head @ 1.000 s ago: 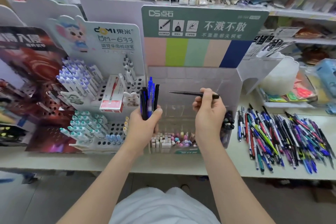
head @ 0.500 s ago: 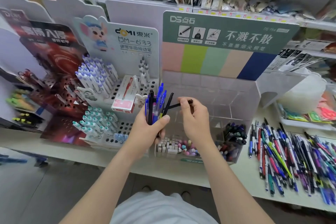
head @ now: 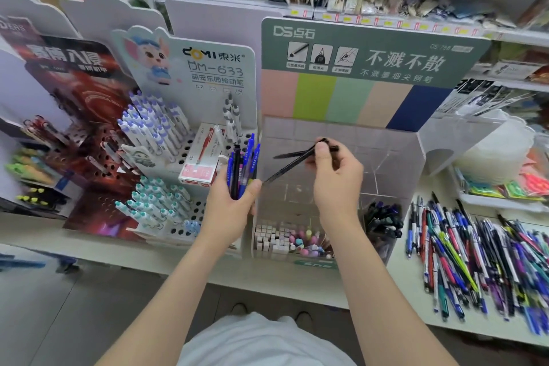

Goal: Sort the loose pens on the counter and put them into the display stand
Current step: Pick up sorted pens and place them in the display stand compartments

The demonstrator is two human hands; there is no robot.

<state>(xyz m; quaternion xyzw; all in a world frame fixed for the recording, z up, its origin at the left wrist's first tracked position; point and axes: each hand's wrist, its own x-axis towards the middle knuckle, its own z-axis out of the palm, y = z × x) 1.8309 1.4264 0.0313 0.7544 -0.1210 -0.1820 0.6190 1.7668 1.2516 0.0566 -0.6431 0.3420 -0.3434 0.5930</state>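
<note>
Loose pens [head: 475,258]: broad heap on counter [head: 398,285], right of clear display stand [head: 386,163]. Judged light, stiff, smooth-barrelled, apt to roll or slip; best taken mid-barrel. Left hand [head: 228,211]: fingers curled tight round upright bunch of blue and black pens [head: 240,166], thumb across front, just beside stand's left wall. Right hand [head: 335,184]: thumb and fingers pinch two black pens [head: 292,162] at right ends, tips splayed leftward over stand.
</note>
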